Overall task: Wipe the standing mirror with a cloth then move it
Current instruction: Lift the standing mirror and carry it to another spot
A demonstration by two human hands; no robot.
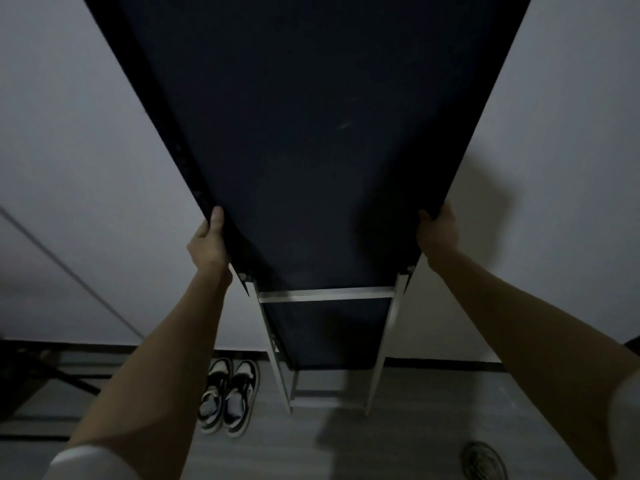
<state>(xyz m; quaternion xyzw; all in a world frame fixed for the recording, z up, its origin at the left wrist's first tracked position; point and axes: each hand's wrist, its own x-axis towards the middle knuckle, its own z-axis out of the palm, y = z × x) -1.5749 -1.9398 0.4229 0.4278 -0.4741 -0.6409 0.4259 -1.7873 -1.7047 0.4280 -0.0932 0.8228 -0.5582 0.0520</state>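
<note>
**Mirror held by both side edges**

Mirror fills the middle of our view, seen from its dark back, wide at the top and narrowing downward toward the floor. We grip it with both hands. Our left hand curls round the left edge, thumb lying on the dark back panel and the fingers hidden behind the edge. Our right hand clasps the right edge at about the same height, its fingers wrapped out of sight round the front; it looks slightly blurred.

Just below our hands a pale metal stand is fixed to the back: a crossbar runs between the two hands' level and the floor, and two pale legs reach down from it. Whether those legs touch the floor we cannot tell in this dim light.

Below and beside our left forearm a pair of black-and-white sneakers sits on the floor, near the stand's left leg. Under our right forearm, well apart from the pair, another shoe shows at the bottom edge. A pale wall lies behind the mirror on both sides of our hands.
</note>
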